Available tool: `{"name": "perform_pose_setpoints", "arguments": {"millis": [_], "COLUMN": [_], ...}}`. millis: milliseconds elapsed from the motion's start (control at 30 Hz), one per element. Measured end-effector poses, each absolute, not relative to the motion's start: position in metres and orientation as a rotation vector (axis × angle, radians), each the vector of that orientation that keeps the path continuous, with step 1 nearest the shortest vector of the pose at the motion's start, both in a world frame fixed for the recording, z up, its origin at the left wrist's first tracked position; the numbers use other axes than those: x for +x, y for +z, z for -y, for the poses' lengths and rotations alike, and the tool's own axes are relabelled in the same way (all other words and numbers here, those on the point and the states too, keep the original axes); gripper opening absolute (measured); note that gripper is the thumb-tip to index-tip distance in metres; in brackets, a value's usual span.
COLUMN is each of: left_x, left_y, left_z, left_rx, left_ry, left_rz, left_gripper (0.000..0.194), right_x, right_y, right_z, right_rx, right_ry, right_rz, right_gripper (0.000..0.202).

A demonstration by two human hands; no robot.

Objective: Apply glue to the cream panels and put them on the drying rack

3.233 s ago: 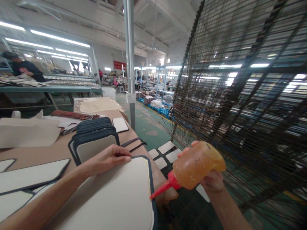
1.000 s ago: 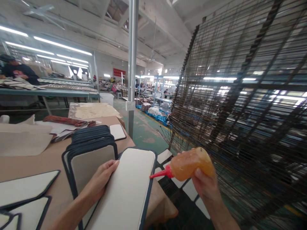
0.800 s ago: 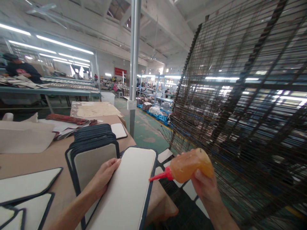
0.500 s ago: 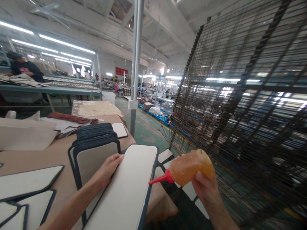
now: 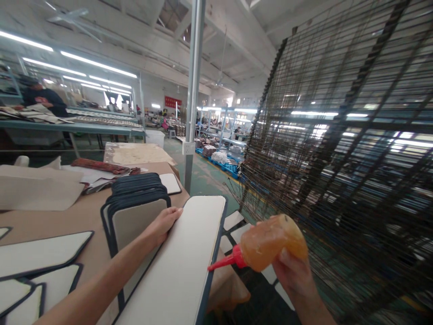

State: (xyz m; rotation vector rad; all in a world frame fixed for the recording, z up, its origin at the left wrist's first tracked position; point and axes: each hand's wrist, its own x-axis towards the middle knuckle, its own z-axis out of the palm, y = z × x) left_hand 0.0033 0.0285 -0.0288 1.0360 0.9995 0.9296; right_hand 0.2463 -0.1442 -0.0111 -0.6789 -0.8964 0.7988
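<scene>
My left hand (image 5: 169, 223) is closed on the left edge of a long white panel with a dark blue border (image 5: 179, 262), which slants up and away from me. In my right hand (image 5: 291, 266) is a squeeze bottle (image 5: 270, 243) of amber liquid, tipped so that its red nozzle (image 5: 225, 262) points left and down. The nozzle's tip meets the panel's right edge, where a thin yellowish line runs along the border. Just left of the panel stands a stack of similar dark-edged panels (image 5: 138, 216). The fingers on the bottle's far side are partly hidden.
More bordered panels (image 5: 43, 255) lie on the brown-covered table (image 5: 88, 221) at left, near paper sheets (image 5: 37, 187) and a reddish bundle (image 5: 99, 165). A tall wire rack (image 5: 321, 135) rises close on the right. A metal post (image 5: 191, 113) stands ahead. A person (image 5: 43, 99) is at a far table.
The bottle's nozzle has slid down along the panel's right edge, toward me. The panel's far end and my left hand sit slightly higher and farther right in view.
</scene>
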Motion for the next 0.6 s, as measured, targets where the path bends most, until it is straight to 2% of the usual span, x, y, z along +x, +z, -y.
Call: {"name": "perform_pose_setpoints", "arguments": {"millis": [267, 600], "left_x": [0.014, 0.027], "left_y": [-0.020, -0.004], "left_z": [-0.038, -0.053], "left_rx": [1.054, 1.017], "left_ry": [0.899, 0.914], "left_rz": [-0.962, -0.975], "left_gripper": [0.022, 0.018], "right_x": [0.242, 0.243], "right_y": [-0.004, -0.007], "right_z": [0.154, 0.165], "right_rx": [-0.668, -0.693], "right_ry": [0.817, 0.861], "right_rz": [0.862, 0.861], "right_gripper": [0.061, 0.066]}}
